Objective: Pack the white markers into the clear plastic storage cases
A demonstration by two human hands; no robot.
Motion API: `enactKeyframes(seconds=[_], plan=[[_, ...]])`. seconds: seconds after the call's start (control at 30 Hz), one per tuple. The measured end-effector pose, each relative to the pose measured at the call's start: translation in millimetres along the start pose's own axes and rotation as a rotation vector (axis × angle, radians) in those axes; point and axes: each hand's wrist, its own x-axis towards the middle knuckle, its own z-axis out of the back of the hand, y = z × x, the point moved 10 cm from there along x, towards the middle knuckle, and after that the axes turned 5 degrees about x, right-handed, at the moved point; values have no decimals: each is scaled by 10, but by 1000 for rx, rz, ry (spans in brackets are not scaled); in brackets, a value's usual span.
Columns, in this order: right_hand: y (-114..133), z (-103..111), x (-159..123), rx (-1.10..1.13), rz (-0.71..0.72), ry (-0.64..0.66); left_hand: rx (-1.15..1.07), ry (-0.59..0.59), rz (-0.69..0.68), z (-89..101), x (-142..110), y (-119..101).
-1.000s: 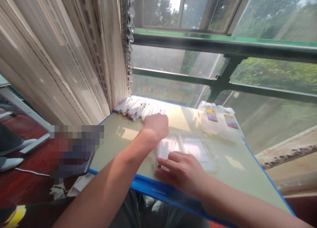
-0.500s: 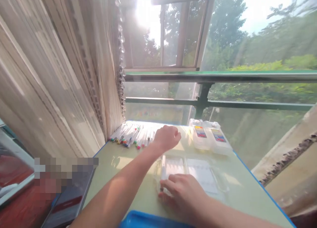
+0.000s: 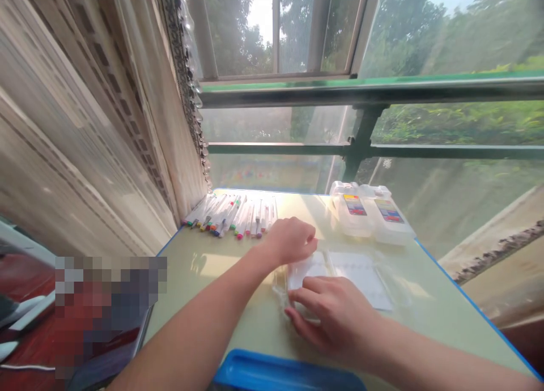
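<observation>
Main item: open clear plastic case [image 3: 361, 277], flat on the desk [image 3: 446, 323], mid-surface toward the near edge. White panels in both halves, a divider line between them. Sun glare washes out the inside, so fine detail is unreadable.

Left hand [image 3: 293, 241]: fingers curled under, at the case's far left corner. Palm side is hidden, can't tell if there's anything in it. Right hand [image 3: 334, 311]: over the near left part of the case, fingers bent, thumb and index at its left edge. Can't tell if they're pinching it or just resting. Hands are apart from each other, just a small gap.

Handling, my read: light, thin-walled, fairly stiff, smooth enough to slide on the desktop. Hinge and any latches are probably the weak spots; don't lever on them. Grip by the outer side walls, one hand per half, or pin the left edge with the right hand. Lifting by one half would likely let the other flop.

Around it: white-barrelled markers [image 3: 229, 212] with coloured ends, side by side at the desk's far left corner. Two translucent storage cases [image 3: 357, 224] with labels at the far right corner. Blue trough [image 3: 280, 374] along the near edge.
</observation>
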Motion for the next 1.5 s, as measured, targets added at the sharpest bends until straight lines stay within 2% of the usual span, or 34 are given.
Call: enactKeyframes(seconds=[0.13, 0.2, 0.27, 0.33, 0.4, 0.7, 0.9, 1.03, 1.17, 1.3, 1.5], plan=[[2, 20, -3, -8, 27, 4, -261, 103, -122, 7, -26, 74], [5, 24, -4, -8, 34, 6, -355, 162, -99, 3, -31, 200], [15, 30, -5, -8, 42, 3, -449, 291, -67, -68, -55, 290], [29, 49, -7, -8, 46, -13, -548, 399, -64, -119, -90, 313], [45, 76, -8, -1, 51, -34, -618, 455, -71, -142, -111, 313], [68, 74, -25, 9, 81, -51, -641, 500, -80, -313, -97, 323], [18, 59, -50, 29, 73, -111, -596, 495, -66, -290, -125, 306], [-4, 157, -26, 68, 56, -179, -518, 419, 44, -150, -109, 354], [77, 247, -15, 89, 109, -212, -415, 316, 203, 96, -99, 472], [121, 284, -27, 67, 137, -245, -55, 141, 356, 514, -165, 800], [-47, 345, 10, 99, 57, -300, 172, 85, 554, 849, -542, 1515]])
